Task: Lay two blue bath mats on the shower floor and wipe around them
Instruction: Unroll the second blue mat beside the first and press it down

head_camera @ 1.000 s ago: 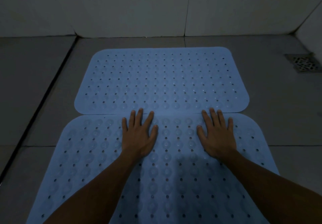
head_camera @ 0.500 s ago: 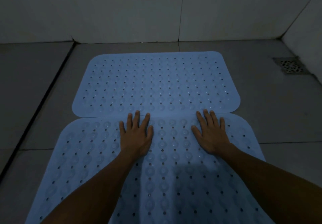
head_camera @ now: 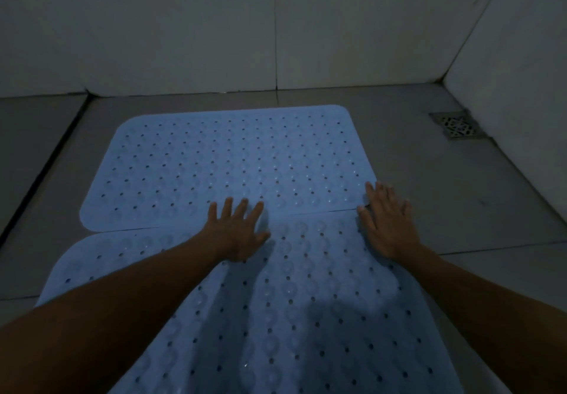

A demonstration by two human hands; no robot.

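Scene: a dim shower floor (head_camera: 460,209) of grey tiles, seen from above and behind the person's arms, with pale tiled walls (head_camera: 184,25) at the back and right.
Far mat (head_camera: 230,160): a blue bath mat with rows of small holes lies flat on the floor, its long side running left to right, near the back wall.
Near mat (head_camera: 306,317): a second blue mat with holes and round suction bumps lies closer to the person; its far edge meets the near edge of the far mat along a thin seam.
Left hand (head_camera: 237,232): palm down with fingers spread and straight, gripping nothing. It rests at the seam, palm on the near mat, fingertips reaching onto the far mat.
Right hand (head_camera: 388,223): also flat, fingers straight and slightly apart, holding nothing. It lies at the right end of the seam, over the near mat's far right corner, fingertips touching the far mat's near right corner.
Arms: both bare forearms stretch forward from the bottom corners, converging toward the seam.
Drain (head_camera: 457,126): a metal grate sits in the floor's far right corner, well apart from both mats.
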